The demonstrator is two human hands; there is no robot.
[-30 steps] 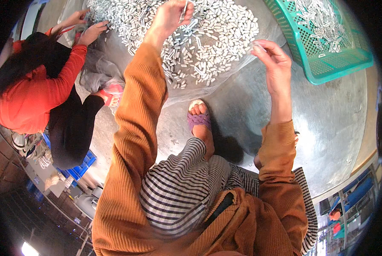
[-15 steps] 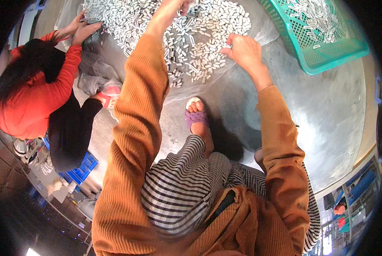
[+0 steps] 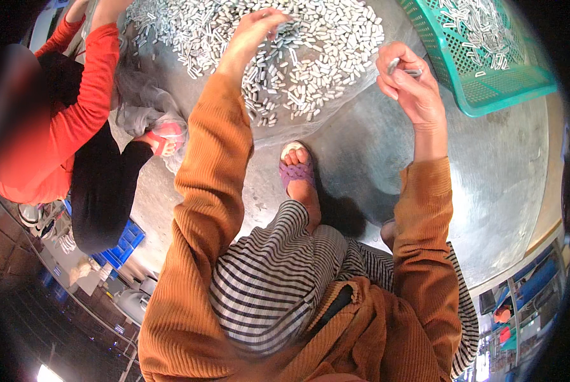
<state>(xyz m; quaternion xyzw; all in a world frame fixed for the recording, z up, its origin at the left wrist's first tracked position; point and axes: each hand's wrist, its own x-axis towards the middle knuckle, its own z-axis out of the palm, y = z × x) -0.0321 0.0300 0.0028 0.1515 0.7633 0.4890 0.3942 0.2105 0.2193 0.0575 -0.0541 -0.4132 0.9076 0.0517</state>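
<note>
Head view: the right hand (image 3: 407, 79) pinches a few small silvery metal cylinders (image 3: 404, 66) between thumb and fingers, raised near the green plastic mesh basket (image 3: 488, 95). The left hand (image 3: 256, 28) rests with fingers curled loosely in the heap of short silvery metal pieces (image 3: 317, 57) on the shiny sheet-metal floor (image 3: 507, 184). A loose pinch could let pieces drop short of the basket.
</note>
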